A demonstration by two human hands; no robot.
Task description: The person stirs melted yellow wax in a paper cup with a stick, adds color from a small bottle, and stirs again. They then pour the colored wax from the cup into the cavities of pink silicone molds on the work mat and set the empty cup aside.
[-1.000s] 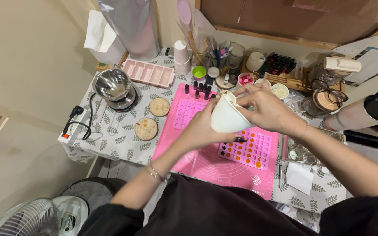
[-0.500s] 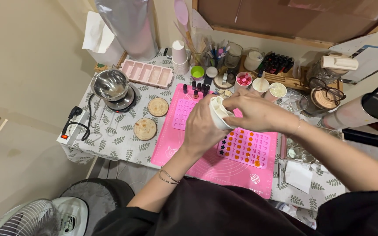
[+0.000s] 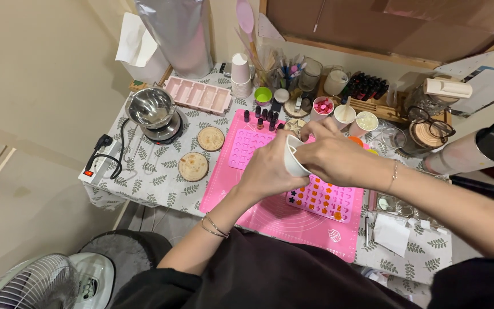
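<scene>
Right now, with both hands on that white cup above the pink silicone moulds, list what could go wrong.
1. The small white paper cup, squeezed between the left hand and right hand, sits tilted over the pink silicone mould with coloured fillings; anything inside could spill past the cavities onto the pink silicone mat.
2. The right forearm crosses close to the round open cups behind; a sweep might topple them.
</scene>
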